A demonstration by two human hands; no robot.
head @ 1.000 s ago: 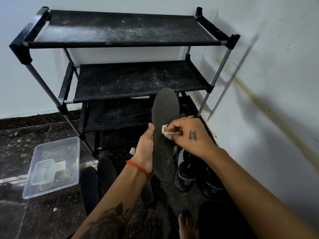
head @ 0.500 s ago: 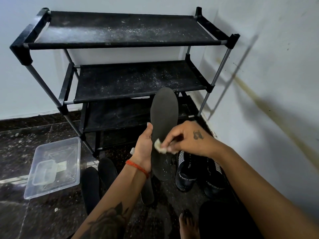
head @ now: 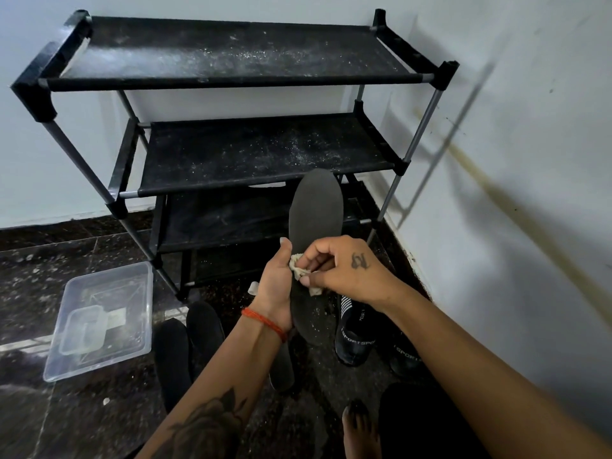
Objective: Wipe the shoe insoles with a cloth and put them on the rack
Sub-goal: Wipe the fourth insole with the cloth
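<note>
My left hand [head: 276,286] grips a dark grey insole [head: 316,213] by its left edge and holds it upright in front of the black shoe rack [head: 231,157]. My right hand [head: 347,271] pinches a small crumpled beige cloth [head: 303,271] and presses it against the insole's middle. Three more dark insoles lie on the floor below my left forearm, two side by side [head: 185,346] and one partly hidden by my arm [head: 281,369]. The rack's dusty fabric shelves hold nothing that I can see.
A clear plastic tub [head: 102,321] with a smaller container inside sits on the dark floor at left. A pair of black sport shoes [head: 356,332] stands below my right wrist. A white wall closes the right side. My bare foot [head: 359,429] shows at the bottom.
My right hand has rubbed the cloth down the insole and back toward its left edge. The left hand keeps the insole in nearly the same place.
</note>
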